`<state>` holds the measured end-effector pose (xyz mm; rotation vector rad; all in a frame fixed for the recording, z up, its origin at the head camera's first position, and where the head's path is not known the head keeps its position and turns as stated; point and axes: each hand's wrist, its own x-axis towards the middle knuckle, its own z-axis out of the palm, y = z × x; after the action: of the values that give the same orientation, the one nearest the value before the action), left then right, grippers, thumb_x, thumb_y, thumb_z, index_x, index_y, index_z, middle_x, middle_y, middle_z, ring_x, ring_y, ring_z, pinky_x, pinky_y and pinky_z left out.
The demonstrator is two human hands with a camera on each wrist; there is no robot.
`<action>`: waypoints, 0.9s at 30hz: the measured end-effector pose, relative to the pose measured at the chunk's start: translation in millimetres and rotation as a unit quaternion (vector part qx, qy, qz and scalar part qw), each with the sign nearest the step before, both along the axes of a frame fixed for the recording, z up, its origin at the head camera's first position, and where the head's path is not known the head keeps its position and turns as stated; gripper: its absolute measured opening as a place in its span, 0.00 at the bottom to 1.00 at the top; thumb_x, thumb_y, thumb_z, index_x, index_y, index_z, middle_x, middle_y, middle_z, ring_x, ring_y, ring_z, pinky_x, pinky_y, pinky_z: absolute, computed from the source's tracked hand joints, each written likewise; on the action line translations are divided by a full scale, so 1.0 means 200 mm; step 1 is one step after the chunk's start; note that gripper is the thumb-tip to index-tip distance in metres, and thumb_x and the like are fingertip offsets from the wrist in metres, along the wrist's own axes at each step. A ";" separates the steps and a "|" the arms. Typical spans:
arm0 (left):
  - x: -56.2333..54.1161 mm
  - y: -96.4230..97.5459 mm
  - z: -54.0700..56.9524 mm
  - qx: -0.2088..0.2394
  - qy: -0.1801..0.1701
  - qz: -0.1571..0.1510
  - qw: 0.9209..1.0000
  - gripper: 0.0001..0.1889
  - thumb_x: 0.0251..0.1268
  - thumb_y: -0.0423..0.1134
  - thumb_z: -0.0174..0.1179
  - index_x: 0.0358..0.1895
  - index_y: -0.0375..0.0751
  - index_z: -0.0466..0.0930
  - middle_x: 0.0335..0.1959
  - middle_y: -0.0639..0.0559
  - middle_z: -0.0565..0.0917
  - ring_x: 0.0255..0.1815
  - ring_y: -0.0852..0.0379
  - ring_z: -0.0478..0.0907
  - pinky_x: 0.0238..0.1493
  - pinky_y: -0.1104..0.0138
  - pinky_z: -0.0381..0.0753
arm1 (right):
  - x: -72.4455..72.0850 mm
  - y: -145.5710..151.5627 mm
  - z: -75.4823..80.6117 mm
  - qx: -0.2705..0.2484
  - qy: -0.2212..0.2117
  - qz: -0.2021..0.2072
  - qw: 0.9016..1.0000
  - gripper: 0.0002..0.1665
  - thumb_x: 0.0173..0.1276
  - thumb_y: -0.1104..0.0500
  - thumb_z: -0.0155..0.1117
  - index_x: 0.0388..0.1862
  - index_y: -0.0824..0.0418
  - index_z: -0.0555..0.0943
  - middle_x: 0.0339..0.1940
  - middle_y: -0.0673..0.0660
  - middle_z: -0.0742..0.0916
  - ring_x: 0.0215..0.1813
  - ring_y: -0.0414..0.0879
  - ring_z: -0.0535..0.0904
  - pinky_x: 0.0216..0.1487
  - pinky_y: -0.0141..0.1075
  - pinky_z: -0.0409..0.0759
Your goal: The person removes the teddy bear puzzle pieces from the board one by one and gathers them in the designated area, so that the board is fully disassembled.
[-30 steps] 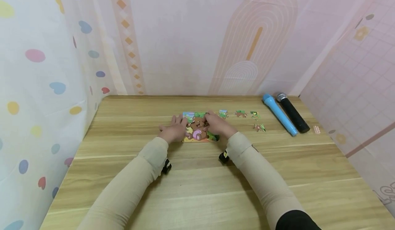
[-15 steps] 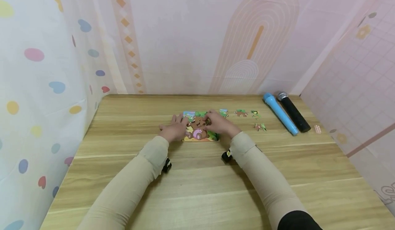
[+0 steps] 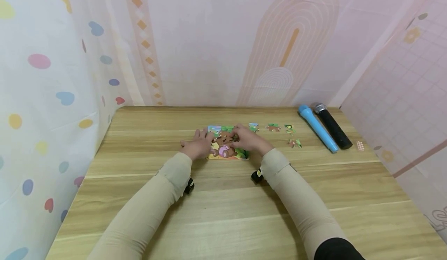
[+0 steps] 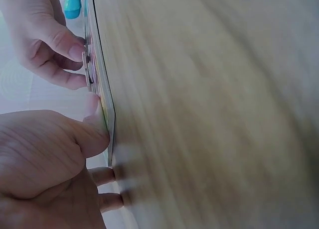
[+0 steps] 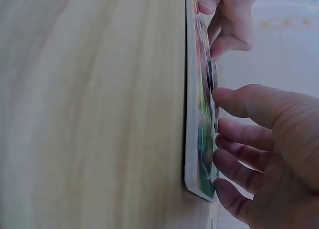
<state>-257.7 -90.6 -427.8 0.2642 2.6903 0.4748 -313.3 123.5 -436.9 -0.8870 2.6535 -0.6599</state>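
Note:
A picture puzzle board [image 3: 225, 152] showing a brown bear lies flat near the middle of the table. My left hand [image 3: 198, 145] rests at its left edge; in the left wrist view the thumb lies on the board and two fingertips touch the table beside it. Over the board's right half, my right hand [image 3: 248, 139] pinches a thin puzzle piece [image 4: 85, 72] between thumb and fingers. That piece sits slightly raised on the board in the left wrist view. The right hand covers part of the bear picture in the head view.
Several loose puzzle pieces [image 3: 273, 127] lie to the right of the board. Farther right are a blue microphone [image 3: 318, 129] and a black microphone [image 3: 333, 127], with a small pink-dotted item [image 3: 360, 146] beside them. Patterned cloth [image 3: 209, 50] hangs behind the table.
My right wrist has shifted slightly to the right, while its fingers stay over the same part of the board. The left hand keeps its place at the left edge.

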 end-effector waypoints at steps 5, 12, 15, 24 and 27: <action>0.00 0.01 0.01 -0.003 0.004 0.000 1.000 0.23 0.80 0.47 0.51 0.70 0.44 0.61 0.84 0.42 0.33 0.83 0.38 0.28 0.61 0.18 0.42 | 0.00 0.00 0.01 -0.002 0.003 -0.011 1.000 0.22 0.73 0.60 0.67 0.62 0.67 0.79 0.63 0.61 0.76 0.58 0.52 0.76 0.60 0.44 0.78; -0.01 0.01 0.01 -0.005 0.003 -0.003 1.000 0.24 0.80 0.46 0.51 0.72 0.43 0.60 0.84 0.41 0.32 0.83 0.38 0.27 0.61 0.18 0.42 | 0.01 0.04 0.02 -0.023 -0.004 -0.023 0.999 0.22 0.73 0.59 0.67 0.61 0.68 0.78 0.63 0.61 0.76 0.57 0.52 0.76 0.58 0.43 0.80; -0.01 0.00 0.00 -0.001 0.002 -0.002 1.000 0.23 0.80 0.47 0.51 0.70 0.44 0.61 0.84 0.42 0.32 0.83 0.38 0.27 0.62 0.18 0.41 | 0.01 0.07 0.02 -0.024 0.001 -0.024 0.999 0.22 0.73 0.57 0.68 0.60 0.68 0.78 0.61 0.61 0.77 0.56 0.52 0.78 0.56 0.42 0.80; -0.02 0.00 -0.02 -0.001 0.000 0.004 1.000 0.22 0.80 0.46 0.51 0.70 0.43 0.61 0.84 0.42 0.31 0.83 0.39 0.27 0.62 0.18 0.39 | 0.02 0.20 0.02 -0.023 0.020 -0.029 0.999 0.21 0.72 0.57 0.69 0.57 0.68 0.80 0.56 0.62 0.79 0.50 0.52 0.76 0.52 0.44 0.79; -0.02 0.01 -0.02 -0.006 -0.008 0.010 1.000 0.24 0.80 0.46 0.50 0.72 0.44 0.59 0.84 0.43 0.30 0.83 0.40 0.26 0.63 0.19 0.38 | 0.03 0.24 0.02 -0.027 0.020 -0.036 0.999 0.21 0.72 0.58 0.69 0.58 0.68 0.80 0.55 0.62 0.79 0.51 0.52 0.77 0.53 0.44 0.80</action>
<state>-261.3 -89.5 -432.7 0.2292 2.6818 0.4658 -307.2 171.9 -432.4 -0.8316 2.7262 -0.7417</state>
